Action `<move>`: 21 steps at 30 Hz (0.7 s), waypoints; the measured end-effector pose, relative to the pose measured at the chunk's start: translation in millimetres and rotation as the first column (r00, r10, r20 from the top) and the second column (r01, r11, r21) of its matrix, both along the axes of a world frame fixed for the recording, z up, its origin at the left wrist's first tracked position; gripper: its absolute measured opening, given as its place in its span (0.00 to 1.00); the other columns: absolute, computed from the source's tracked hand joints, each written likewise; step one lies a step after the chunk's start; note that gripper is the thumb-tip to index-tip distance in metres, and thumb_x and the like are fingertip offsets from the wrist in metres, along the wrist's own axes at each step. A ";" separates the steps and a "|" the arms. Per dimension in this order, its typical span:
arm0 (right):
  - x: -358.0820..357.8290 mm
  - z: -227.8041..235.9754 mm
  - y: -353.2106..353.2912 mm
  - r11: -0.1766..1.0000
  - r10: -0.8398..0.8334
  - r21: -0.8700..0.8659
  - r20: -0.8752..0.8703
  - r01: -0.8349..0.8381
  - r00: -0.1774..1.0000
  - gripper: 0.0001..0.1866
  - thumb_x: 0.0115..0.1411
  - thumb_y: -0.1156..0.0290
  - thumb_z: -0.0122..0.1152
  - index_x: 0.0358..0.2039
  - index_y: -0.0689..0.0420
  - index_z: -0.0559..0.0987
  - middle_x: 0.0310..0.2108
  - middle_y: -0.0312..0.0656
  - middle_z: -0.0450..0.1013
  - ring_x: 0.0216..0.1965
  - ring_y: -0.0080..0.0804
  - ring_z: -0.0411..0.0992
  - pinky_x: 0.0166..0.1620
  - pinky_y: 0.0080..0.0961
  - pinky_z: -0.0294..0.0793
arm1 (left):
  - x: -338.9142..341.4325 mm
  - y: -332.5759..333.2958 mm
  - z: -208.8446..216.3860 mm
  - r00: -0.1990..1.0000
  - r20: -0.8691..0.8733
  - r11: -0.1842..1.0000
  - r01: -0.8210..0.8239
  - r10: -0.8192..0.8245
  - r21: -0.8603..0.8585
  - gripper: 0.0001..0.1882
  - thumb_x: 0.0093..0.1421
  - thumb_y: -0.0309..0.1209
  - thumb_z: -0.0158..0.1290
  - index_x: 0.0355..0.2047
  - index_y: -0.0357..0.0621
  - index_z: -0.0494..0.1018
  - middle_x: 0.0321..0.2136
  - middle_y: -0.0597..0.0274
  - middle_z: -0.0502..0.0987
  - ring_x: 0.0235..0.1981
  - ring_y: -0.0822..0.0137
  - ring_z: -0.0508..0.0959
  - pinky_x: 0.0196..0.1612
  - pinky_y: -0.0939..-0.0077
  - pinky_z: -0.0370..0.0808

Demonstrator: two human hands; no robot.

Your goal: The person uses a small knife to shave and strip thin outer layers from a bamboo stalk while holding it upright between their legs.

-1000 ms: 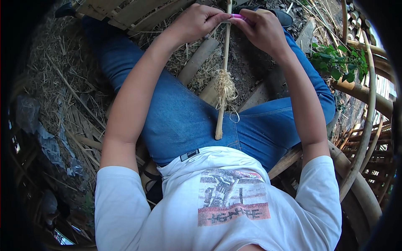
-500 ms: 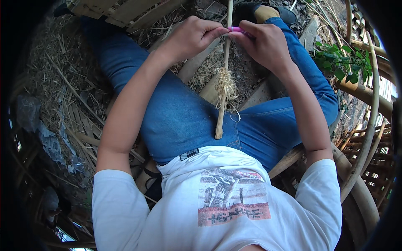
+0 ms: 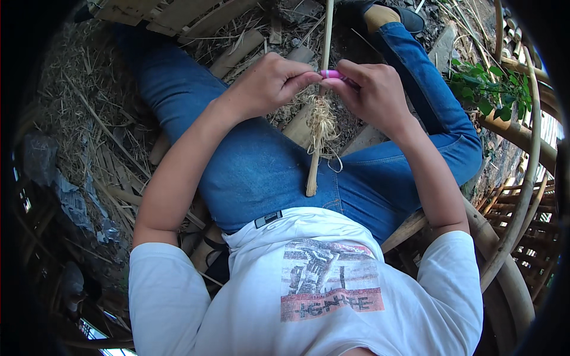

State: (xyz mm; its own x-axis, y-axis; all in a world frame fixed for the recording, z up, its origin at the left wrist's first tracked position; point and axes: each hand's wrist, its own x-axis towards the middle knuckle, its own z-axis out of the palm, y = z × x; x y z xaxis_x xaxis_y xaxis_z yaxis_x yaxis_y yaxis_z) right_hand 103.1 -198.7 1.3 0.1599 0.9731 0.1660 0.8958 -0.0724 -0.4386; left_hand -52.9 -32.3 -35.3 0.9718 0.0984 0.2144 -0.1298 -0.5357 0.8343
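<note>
A thin bamboo stick (image 3: 312, 172) runs from my lap out between my legs, its near end resting on my jeans. Curled pale shavings (image 3: 322, 121) bunch around its lower part. Just above that bunch, both hands meet over the stick. My right hand (image 3: 374, 92) is closed around a small pink-handled knife (image 3: 331, 74); its blade is mostly hidden by fingers. My left hand (image 3: 270, 86) pinches the other end of the knife, thumb and forefinger pressed together. The knife lies across the stick.
Straw and dry scraps (image 3: 83, 95) cover the ground at the left. Wooden slats (image 3: 184, 18) stand at the far left. A leafy green plant (image 3: 490, 89) and bent bamboo poles (image 3: 528, 142) are on the right, beside a woven bamboo lattice (image 3: 528, 207).
Both hands have slid the knife down along the stick toward me, nearer the bunch of shavings. The grip looks the same, and the stick's near end stays on my lap.
</note>
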 end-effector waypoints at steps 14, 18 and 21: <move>25.2 -4.5 15.2 1.000 -0.004 -0.017 -0.021 0.004 1.000 0.13 0.58 0.55 0.65 0.30 0.51 0.81 0.15 0.43 0.70 0.19 0.45 0.72 0.24 0.39 0.68 | 24.9 14.6 -3.1 0.998 0.035 0.995 -0.061 0.058 0.077 0.13 0.67 0.37 0.53 0.41 0.41 0.80 0.14 0.57 0.72 0.15 0.72 0.69 0.23 0.71 0.65; 21.1 -1.5 14.0 1.000 -0.016 -0.012 0.011 0.016 1.000 0.13 0.59 0.54 0.64 0.31 0.51 0.81 0.15 0.43 0.71 0.20 0.45 0.73 0.24 0.37 0.70 | 22.6 11.2 -6.8 0.996 0.074 0.996 -0.062 0.057 0.060 0.12 0.66 0.36 0.54 0.41 0.41 0.81 0.15 0.55 0.73 0.15 0.68 0.72 0.23 0.69 0.66; 35.0 -8.2 24.5 0.999 -0.029 0.025 0.011 0.028 1.000 0.14 0.59 0.53 0.63 0.33 0.51 0.82 0.17 0.43 0.72 0.21 0.44 0.74 0.24 0.37 0.70 | 35.1 20.4 2.7 0.998 0.005 0.997 -0.063 0.063 0.033 0.13 0.67 0.37 0.53 0.41 0.41 0.81 0.13 0.56 0.71 0.15 0.69 0.72 0.22 0.69 0.65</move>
State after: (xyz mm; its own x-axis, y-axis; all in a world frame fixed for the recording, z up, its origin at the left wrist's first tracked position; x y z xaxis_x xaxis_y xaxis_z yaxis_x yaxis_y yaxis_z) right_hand 138.0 -174.3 -6.8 0.1856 0.9637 0.1920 0.8984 -0.0873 -0.4303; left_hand -17.9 -11.9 -32.6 0.9629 0.1524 0.2226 -0.0982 -0.5706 0.8154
